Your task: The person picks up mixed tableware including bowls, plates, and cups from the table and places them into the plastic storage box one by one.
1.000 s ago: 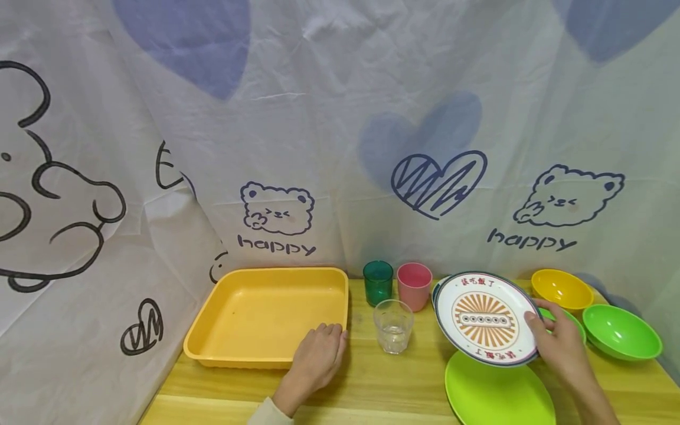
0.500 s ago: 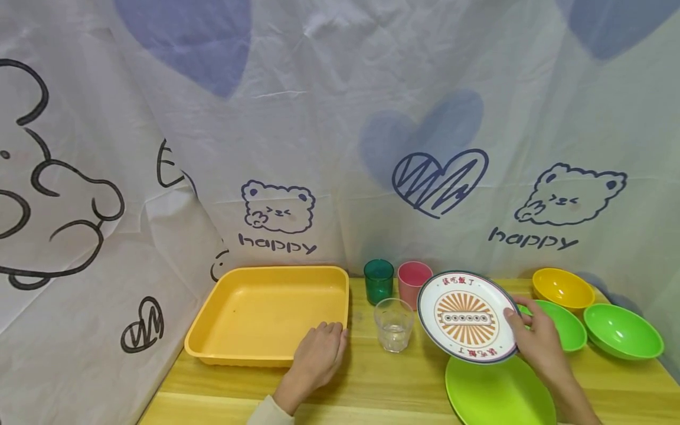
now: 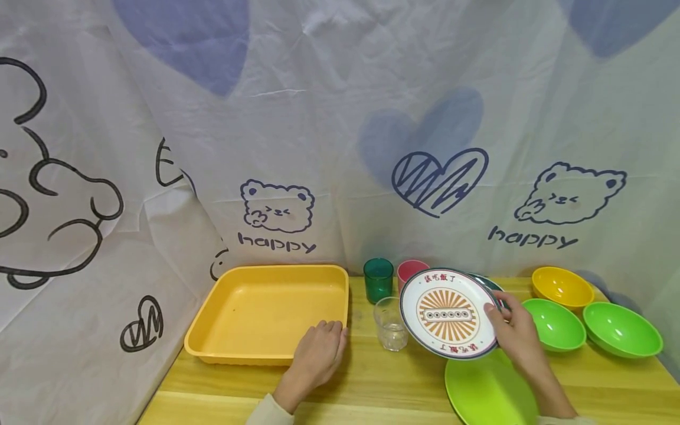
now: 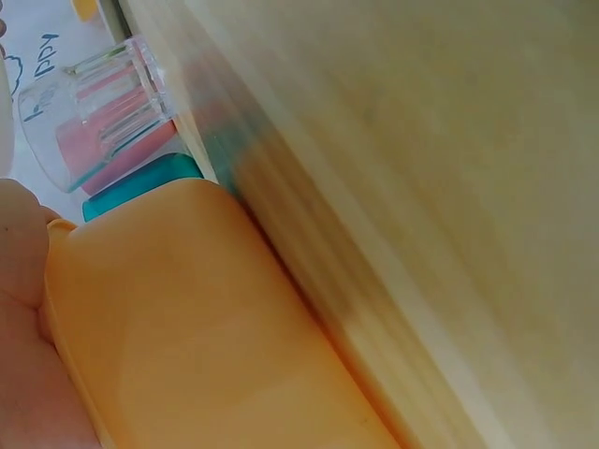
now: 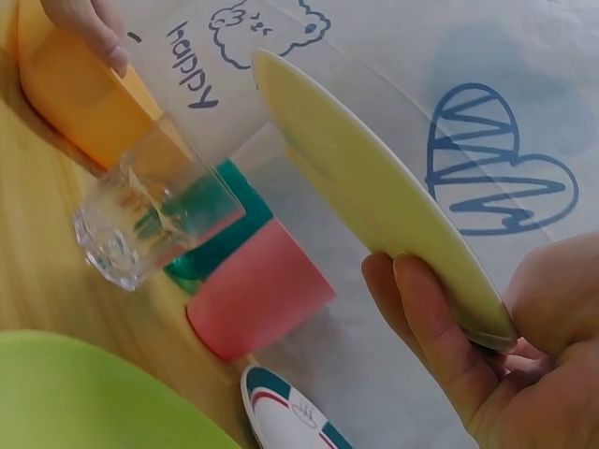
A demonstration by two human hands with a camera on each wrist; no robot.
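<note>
A white plate (image 3: 448, 313) with an orange sunburst and red lettering is held tilted above the table, face toward the head camera. My right hand (image 3: 512, 330) pinches its right rim, thumb on the face and fingers behind, where the right wrist view shows the plate's underside (image 5: 356, 178). My left hand (image 3: 319, 354) holds the near right rim of a yellow tray (image 3: 265, 319), fingers bent over the edge. Below the plate lies a lime-green plate (image 3: 483, 389). The held plate overlaps a clear cup (image 3: 390, 336) in the head view and partly hides a pink cup (image 3: 411, 269).
A dark green cup (image 3: 379, 280) stands by the pink one. Another patterned plate (image 5: 281, 412) lies on the table behind the held plate. At right are a yellow bowl (image 3: 562, 286) and two green bowls (image 3: 555, 324). A printed cloth hangs behind the wooden table (image 3: 382, 383).
My right hand has carried the white plate leftward, from above the lime-green plate toward the clear cup. The green bowl behind that hand has come into fuller view. My left hand stays at the tray.
</note>
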